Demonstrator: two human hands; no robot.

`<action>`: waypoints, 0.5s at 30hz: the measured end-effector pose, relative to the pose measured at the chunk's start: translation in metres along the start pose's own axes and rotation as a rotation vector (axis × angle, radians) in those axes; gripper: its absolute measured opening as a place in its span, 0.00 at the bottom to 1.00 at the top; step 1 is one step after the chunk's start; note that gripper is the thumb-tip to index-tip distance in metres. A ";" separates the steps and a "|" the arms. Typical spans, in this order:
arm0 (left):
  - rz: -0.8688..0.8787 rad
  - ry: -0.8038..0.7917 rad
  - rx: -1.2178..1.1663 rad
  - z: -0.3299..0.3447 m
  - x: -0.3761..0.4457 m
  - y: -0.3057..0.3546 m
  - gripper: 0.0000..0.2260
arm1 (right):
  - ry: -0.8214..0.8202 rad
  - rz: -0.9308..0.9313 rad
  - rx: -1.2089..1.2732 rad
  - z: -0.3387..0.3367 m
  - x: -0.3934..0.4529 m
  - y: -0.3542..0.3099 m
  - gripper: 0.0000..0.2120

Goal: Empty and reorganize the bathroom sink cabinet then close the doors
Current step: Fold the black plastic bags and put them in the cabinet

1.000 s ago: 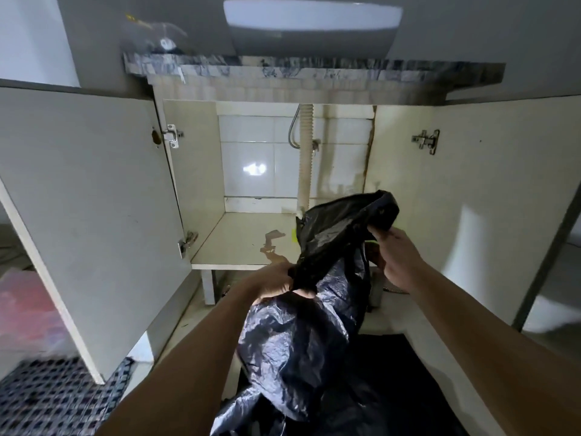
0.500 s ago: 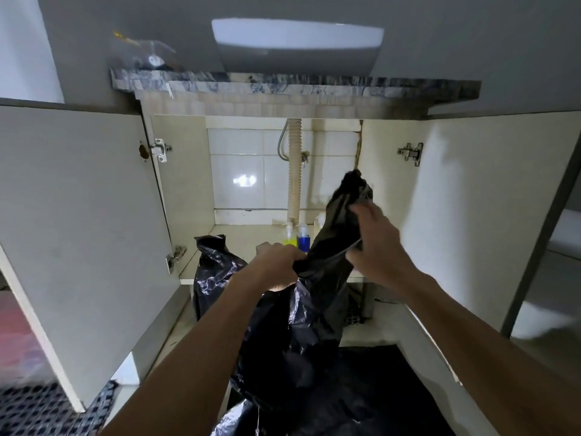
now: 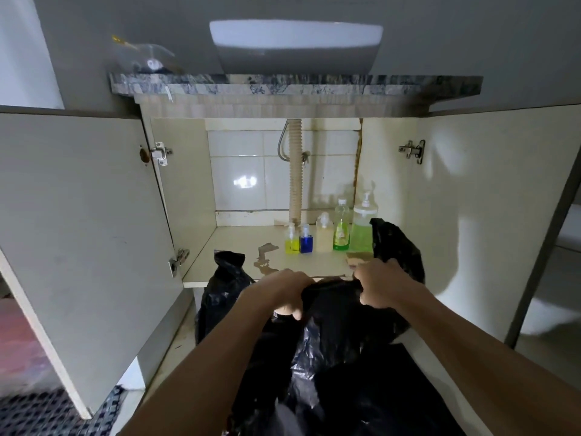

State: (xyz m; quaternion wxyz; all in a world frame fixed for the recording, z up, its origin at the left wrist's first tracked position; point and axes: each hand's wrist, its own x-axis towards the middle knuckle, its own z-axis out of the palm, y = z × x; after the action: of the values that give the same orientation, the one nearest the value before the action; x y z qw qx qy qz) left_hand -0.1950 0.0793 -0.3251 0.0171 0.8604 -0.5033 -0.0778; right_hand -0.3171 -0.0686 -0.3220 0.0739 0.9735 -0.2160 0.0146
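Both hands are bunching a crinkled black plastic rubbish bag [image 3: 339,328] just in front of the open under-sink cabinet [image 3: 314,262], below the front lip of its shelf. The person's left hand [image 3: 279,291] is curling its fingers over a gathered fold on the bag's near left, and the right hand [image 3: 382,286] is pinching a twisted handful on the right, where a loose flap is rising toward the cabinet's right wall. Another flap is sticking up at the left, over the shelf edge. The film is looking thin, soft and slick, so it is likely weighing almost nothing and slumping wherever it is not being held; gathered folds near the mouth are probably giving the surest hold, while smooth stretches could slip or tear. Both forearms are reaching forward and slightly inward, wrists bent down over the bag.

Five clear bottles are standing in a row at the shelf's back right: yellow [image 3: 291,242], blue [image 3: 306,240], pale cream [image 3: 324,234], a green-labelled one [image 3: 341,226] and a green pump dispenser [image 3: 362,226]. The left door [image 3: 78,231] and right door [image 3: 490,199] are standing open.
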 end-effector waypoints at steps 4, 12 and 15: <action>-0.156 -0.071 0.068 0.000 0.014 -0.012 0.26 | 0.013 0.094 -0.036 -0.017 0.003 0.010 0.09; -0.238 0.053 0.316 -0.016 0.079 0.008 0.14 | 0.026 0.224 -0.030 0.005 0.047 0.066 0.03; -0.240 0.255 0.416 -0.013 0.097 0.020 0.13 | 0.194 0.281 -0.037 0.017 0.061 0.085 0.07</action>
State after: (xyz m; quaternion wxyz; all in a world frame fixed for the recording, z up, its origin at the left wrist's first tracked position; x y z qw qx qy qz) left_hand -0.1631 -0.0156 -0.3211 -0.1062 0.9017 -0.3968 0.1348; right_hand -0.2974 -0.1733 -0.3235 0.1095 0.9261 -0.3423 0.1150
